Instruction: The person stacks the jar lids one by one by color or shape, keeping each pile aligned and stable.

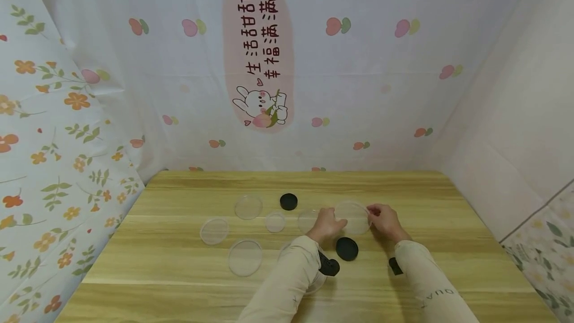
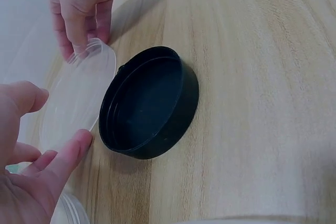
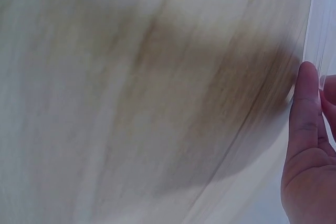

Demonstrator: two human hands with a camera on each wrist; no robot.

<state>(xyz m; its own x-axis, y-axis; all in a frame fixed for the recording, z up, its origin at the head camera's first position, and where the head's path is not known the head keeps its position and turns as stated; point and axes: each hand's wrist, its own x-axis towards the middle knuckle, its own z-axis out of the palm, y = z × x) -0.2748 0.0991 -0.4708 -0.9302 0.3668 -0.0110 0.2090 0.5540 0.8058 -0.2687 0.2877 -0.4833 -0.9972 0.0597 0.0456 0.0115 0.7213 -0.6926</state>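
A round clear plastic lid (image 1: 352, 217) is at the right of the middle of the table. My right hand (image 1: 386, 221) pinches its right rim between thumb and fingers; in the right wrist view those fingers (image 3: 307, 108) meet the rim. At the lid's other side is my left hand (image 1: 328, 226), its thumb and fingers spread apart in the left wrist view, close to the clear edge. Whether it touches the lid I cannot tell. Just nearer than the lid lies a round black lid (image 2: 149, 103), hollow side up.
To the left lie several clear discs, among them a large one (image 1: 244, 258), a small one (image 1: 275, 222) and one partly behind my left hand (image 1: 308, 221). Another black round lid (image 1: 289, 201) lies farther back. My left forearm covers more clear pieces (image 1: 316, 285).
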